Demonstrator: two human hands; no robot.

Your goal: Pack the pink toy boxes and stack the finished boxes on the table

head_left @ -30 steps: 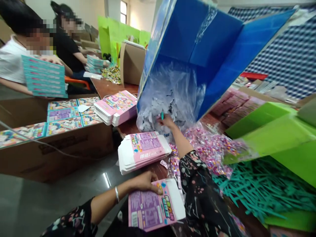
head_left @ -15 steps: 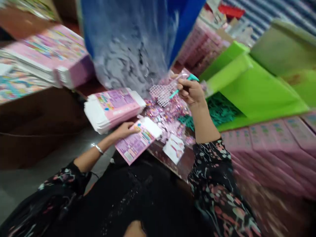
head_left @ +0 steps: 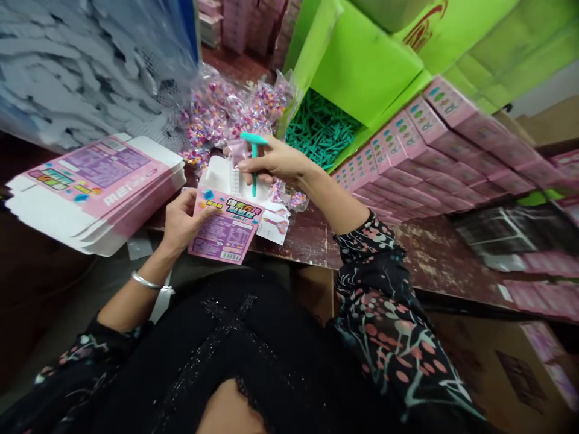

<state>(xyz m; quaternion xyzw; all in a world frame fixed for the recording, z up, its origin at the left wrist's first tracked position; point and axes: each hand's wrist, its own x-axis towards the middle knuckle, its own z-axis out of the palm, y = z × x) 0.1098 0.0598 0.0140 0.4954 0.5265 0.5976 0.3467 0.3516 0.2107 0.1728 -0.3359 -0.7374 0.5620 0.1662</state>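
Worn wooden table [head_left: 434, 259], crowded

My right hand [head_left: 274, 161] had come from above the bead bags [head_left: 266, 108] to the open mouth of the pink box [head_left: 226, 235], so the teal hammer [head_left: 254, 140] was now at the opening. Right fingers pinched its smooth plastic handle and, it seemed, a crinkled packet [head_left: 237, 149]; my left hand [head_left: 183, 220] gripped the flat, thin cardboard box at the table edge.

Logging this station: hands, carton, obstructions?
Left hand gripping pink carton. Right hand holding teal T-shaped stick at carton's open end. White printed card beside carton, off its opening.
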